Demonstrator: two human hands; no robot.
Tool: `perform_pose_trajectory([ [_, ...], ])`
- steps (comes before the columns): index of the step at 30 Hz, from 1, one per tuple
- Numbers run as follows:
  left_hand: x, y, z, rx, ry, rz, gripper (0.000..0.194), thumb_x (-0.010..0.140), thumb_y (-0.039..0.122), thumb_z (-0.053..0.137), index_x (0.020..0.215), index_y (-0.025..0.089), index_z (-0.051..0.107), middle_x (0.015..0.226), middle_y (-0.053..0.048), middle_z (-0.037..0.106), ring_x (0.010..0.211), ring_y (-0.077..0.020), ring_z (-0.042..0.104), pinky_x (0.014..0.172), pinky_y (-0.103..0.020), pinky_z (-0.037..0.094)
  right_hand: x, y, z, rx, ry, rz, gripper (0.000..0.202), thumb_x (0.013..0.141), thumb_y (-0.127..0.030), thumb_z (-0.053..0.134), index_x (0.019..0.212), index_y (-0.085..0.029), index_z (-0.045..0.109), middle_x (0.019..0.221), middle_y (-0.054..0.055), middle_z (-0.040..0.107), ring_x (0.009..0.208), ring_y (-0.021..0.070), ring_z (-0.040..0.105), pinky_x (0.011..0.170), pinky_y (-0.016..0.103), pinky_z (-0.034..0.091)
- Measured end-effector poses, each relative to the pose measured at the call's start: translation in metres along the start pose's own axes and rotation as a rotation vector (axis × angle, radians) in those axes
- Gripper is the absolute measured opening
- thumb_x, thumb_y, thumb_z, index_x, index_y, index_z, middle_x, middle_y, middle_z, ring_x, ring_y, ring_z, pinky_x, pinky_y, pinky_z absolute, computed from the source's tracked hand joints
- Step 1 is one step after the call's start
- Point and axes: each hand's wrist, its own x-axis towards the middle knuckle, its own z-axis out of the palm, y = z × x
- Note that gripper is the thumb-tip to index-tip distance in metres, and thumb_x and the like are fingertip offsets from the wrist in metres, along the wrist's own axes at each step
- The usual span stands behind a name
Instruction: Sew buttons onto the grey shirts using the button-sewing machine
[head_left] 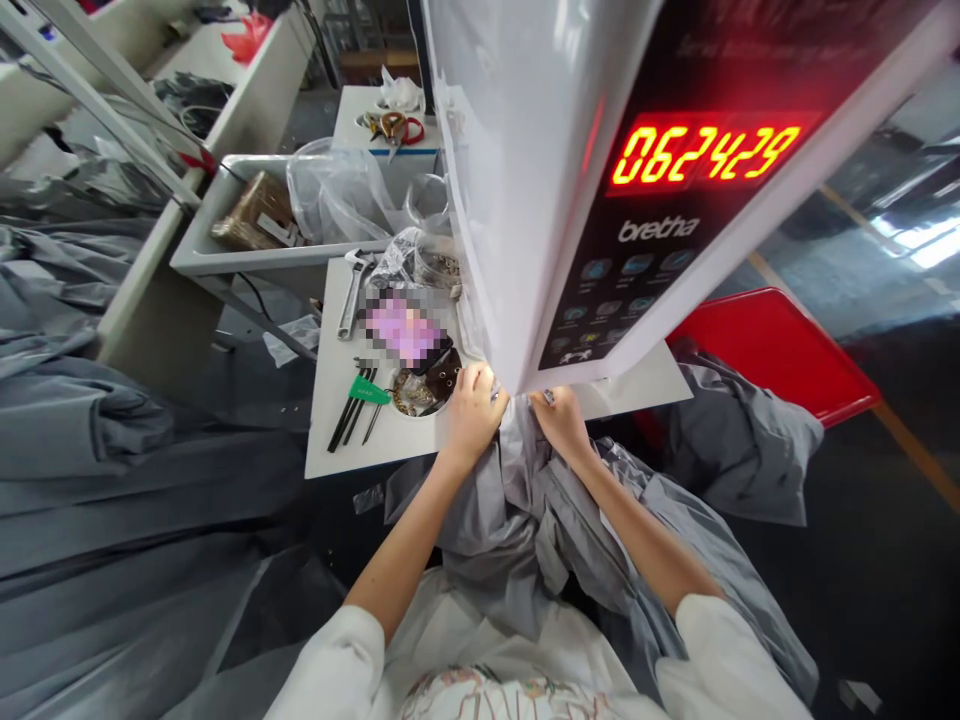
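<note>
Grey fabric (pixel 517 450) hangs from under the front of a white machine (pixel 495 180) and spreads over my lap. On its left edge my left hand (pixel 476 405) is closed, gripping the cloth just beneath the machine head. My right hand (pixel 561 420) pinches the same cloth a short way to the right. The machine's head hides the stretch of fabric between and behind my fingertips. Red digits glow on its black panel (pixel 660 230). Close by my left hand, a round recess (pixel 420 395) in the white tabletop (pixel 334 400) holds small metal pieces.
Left on the tabletop lie an adjustable wrench (pixel 351 295), black hex keys with a green holder (pixel 367 390) and a blurred phone (pixel 405 330). A grey bin (pixel 225 235) stands behind. Red tray (pixel 780 350) at right; grey cloth heaps (pixel 112 500) fill the left.
</note>
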Motion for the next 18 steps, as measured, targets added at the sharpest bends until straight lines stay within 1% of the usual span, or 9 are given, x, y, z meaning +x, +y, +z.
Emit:
perform_pose_trajectory([
  [2, 0.0, -0.001, -0.001, -0.043, -0.041, 0.047, 0.02, 0.088, 0.029, 0.048, 0.074, 0.018, 0.058, 0.087, -0.008, 0.058, 0.091, -0.0202, 0.056, 0.072, -0.026, 0.038, -0.002, 0.001, -0.001, -0.048, 0.052, -0.047, 0.021, 0.08, -0.041, 0.048, 0.071, -0.022, 0.047, 0.069, 0.002, 0.057, 0.07, 0.0186, 0.052, 0.069, 0.03, 0.041],
  [5, 0.001, -0.003, -0.002, -0.068, -0.074, 0.11, 0.025, 0.091, 0.026, 0.042, 0.073, 0.017, 0.058, 0.091, -0.009, 0.058, 0.095, -0.0202, 0.055, 0.077, -0.027, 0.04, -0.001, 0.006, -0.003, -0.125, 0.135, -0.149, 0.019, 0.083, -0.039, 0.046, 0.077, -0.021, 0.05, 0.077, 0.006, 0.06, 0.078, 0.0207, 0.055, 0.074, 0.033, 0.043],
  [8, 0.001, -0.005, -0.003, -0.075, -0.078, 0.146, 0.027, 0.091, 0.02, 0.037, 0.079, 0.017, 0.061, 0.095, -0.01, 0.059, 0.099, -0.0205, 0.054, 0.083, -0.029, 0.042, 0.0, 0.013, -0.004, -0.195, 0.145, -0.259, 0.017, 0.086, -0.032, 0.045, 0.086, -0.018, 0.055, 0.088, 0.009, 0.063, 0.087, 0.022, 0.056, 0.081, 0.034, 0.043],
  [10, 0.0, -0.008, -0.003, -0.088, -0.086, 0.176, 0.029, 0.092, 0.021, 0.036, 0.085, 0.017, 0.063, 0.098, -0.009, 0.06, 0.102, -0.0208, 0.055, 0.085, -0.03, 0.043, -0.001, 0.017, -0.005, -0.209, 0.125, -0.315, 0.017, 0.087, -0.029, 0.045, 0.09, -0.018, 0.057, 0.091, 0.009, 0.063, 0.09, 0.0218, 0.056, 0.083, 0.034, 0.043],
  [12, 0.0, -0.01, -0.003, -0.115, -0.084, 0.206, 0.027, 0.092, 0.03, 0.041, 0.091, 0.019, 0.065, 0.102, -0.009, 0.06, 0.103, -0.0217, 0.055, 0.087, -0.032, 0.045, -0.002, 0.021, -0.005, -0.214, 0.116, -0.347, 0.017, 0.088, -0.026, 0.045, 0.09, -0.018, 0.059, 0.091, 0.008, 0.064, 0.09, 0.0215, 0.057, 0.083, 0.034, 0.044],
  [14, 0.0, -0.012, 0.0, -0.143, -0.063, 0.223, 0.026, 0.088, 0.039, 0.05, 0.095, 0.02, 0.066, 0.103, -0.008, 0.061, 0.103, -0.0227, 0.056, 0.087, -0.033, 0.047, -0.004, 0.023, -0.007, -0.233, 0.112, -0.374, 0.016, 0.088, -0.025, 0.045, 0.091, -0.019, 0.06, 0.091, 0.008, 0.064, 0.091, 0.0218, 0.057, 0.084, 0.035, 0.045],
  [16, 0.001, -0.015, 0.002, -0.171, -0.04, 0.229, 0.027, 0.085, 0.042, 0.056, 0.098, 0.021, 0.067, 0.105, -0.009, 0.061, 0.103, -0.0234, 0.056, 0.089, -0.034, 0.047, -0.005, 0.022, -0.012, -0.258, 0.109, -0.421, 0.015, 0.088, -0.023, 0.046, 0.091, -0.019, 0.061, 0.093, 0.008, 0.064, 0.093, 0.0222, 0.057, 0.085, 0.036, 0.045],
  [18, 0.002, -0.018, 0.004, -0.208, -0.031, 0.238, 0.028, 0.084, 0.043, 0.058, 0.099, 0.021, 0.067, 0.107, -0.009, 0.061, 0.105, -0.0238, 0.056, 0.091, -0.036, 0.048, -0.004, 0.021, -0.022, -0.267, 0.133, -0.481, 0.014, 0.088, -0.023, 0.048, 0.093, -0.019, 0.06, 0.097, 0.008, 0.063, 0.096, 0.0221, 0.057, 0.088, 0.036, 0.045],
])
